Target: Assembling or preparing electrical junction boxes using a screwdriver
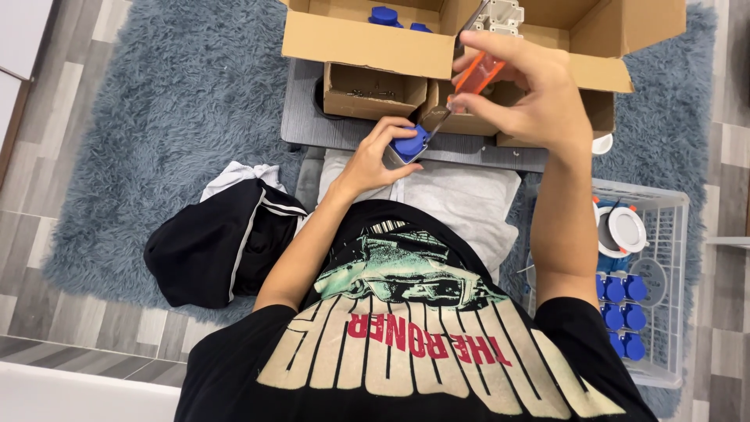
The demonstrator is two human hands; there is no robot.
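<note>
There is only 1 view, from a camera on the person's head, looking steeply down over the chest of the black shirt [406, 344] and out past it to the near edge of the desk [312, 129]. It sits close, so both forearms fill the middle of the frame. The far edge of the rug [156, 94] and the floor [47, 156] show at the left, a basket [672, 234] at the right.

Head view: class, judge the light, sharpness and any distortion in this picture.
Head view: soft, even light, faint shadows; right hand and screwdriver close to the lens, looming large and slightly soft; left hand on the blue part sharper; wide-angle stretch at the edges.
</note>
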